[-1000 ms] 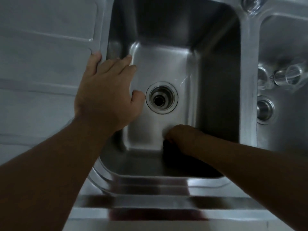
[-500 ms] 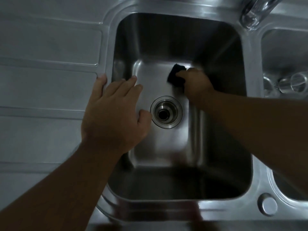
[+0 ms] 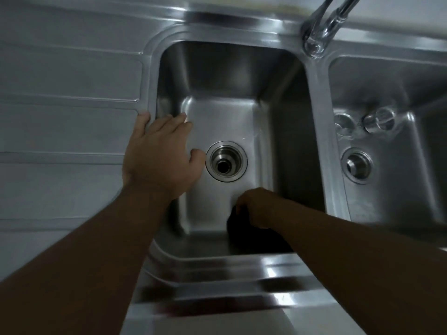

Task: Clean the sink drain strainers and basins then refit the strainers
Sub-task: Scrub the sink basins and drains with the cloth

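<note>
Stainless steel fills your view: a double sink (image 3: pixel 316 131) with a ribbed drainboard (image 3: pixel 70 131) on the far side of your left arm. Your right hand (image 3: pixel 260 206) is curled shut over a dark scrubbing pad (image 3: pixel 235 220), pressed to the floor of the left basin (image 3: pixel 225 117) on the near side of the open drain (image 3: pixel 226 161), just beside it and toward the divider. Your left hand (image 3: pixel 160 153) lies flat and spread, holding nothing, palm on the basin's rim on the drainboard side of that drain; its fingers reach over the edge and its thumb tip ends just beside the drain's ring. No strainer sits in that drain; its dark hole shows. Beyond the divider from the drain, the right basin (image 3: pixel 399 93) has its own drain fitting (image 3: pixel 356 165), and two clear glassy items (image 3: pixel 365 120) lie just past it; what they are is hard to tell. Behind the divider stands the chrome faucet (image 3: pixel 324 27).
</note>
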Action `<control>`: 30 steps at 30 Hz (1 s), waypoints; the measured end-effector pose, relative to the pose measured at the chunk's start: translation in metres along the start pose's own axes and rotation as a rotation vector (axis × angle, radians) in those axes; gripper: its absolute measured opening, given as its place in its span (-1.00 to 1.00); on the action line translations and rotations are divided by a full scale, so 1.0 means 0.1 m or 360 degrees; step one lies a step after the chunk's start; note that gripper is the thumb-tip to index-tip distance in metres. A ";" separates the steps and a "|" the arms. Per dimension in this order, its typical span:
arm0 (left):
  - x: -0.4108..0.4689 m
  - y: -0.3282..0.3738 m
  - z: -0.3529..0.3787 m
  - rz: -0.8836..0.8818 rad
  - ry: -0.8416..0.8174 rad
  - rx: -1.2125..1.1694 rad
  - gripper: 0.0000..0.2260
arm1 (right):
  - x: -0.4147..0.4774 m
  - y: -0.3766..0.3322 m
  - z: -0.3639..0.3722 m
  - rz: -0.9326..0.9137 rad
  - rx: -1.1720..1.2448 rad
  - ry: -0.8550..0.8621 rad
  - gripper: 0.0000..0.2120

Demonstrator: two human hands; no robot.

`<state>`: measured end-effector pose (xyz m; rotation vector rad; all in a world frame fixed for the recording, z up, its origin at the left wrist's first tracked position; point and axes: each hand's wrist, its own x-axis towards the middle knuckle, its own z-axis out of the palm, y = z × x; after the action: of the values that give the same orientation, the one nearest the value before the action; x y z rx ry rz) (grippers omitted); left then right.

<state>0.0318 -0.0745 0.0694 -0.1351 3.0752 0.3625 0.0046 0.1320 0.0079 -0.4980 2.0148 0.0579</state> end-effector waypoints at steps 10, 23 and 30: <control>-0.71 0.44 -0.14 0.0024 -0.0070 -0.0210 -0.47 | -1.24 0.19 0.08 -0.0156 0.0176 0.0958 -0.43; -1.30 2.05 -0.70 0.0447 -0.0139 -0.0110 -0.38 | -2.68 0.87 0.47 -0.0255 0.0701 0.1588 -0.70; -1.10 3.43 -0.49 0.0462 -0.0128 -0.0132 -0.40 | -3.04 2.01 0.54 -0.0330 0.0720 0.1688 -0.62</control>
<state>0.1084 0.2555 0.2013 0.3187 3.0011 0.4938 0.0964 0.4270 0.2088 -0.4793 2.8472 -0.9479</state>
